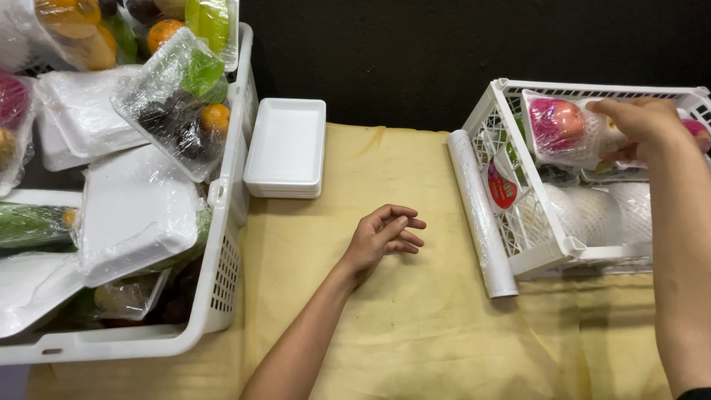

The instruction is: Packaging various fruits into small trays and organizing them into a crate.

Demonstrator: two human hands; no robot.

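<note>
My left hand (385, 235) rests on the yellow cloth (415, 326) in the middle of the table, fingers loosely curled and holding nothing. My right hand (643, 126) is raised over the white crate (544, 248) on the right. It grips a plastic-wrapped foam tray of fruit (563, 127), with a pink and an orange-red fruit showing through the wrap. The tray is tilted above other wrapped trays inside that crate.
A roll of cling film (481, 215) lies along the right crate's left side. A stack of white foam trays (286, 148) sits at the back centre. A large white crate (222, 267) on the left is heaped with wrapped fruit trays.
</note>
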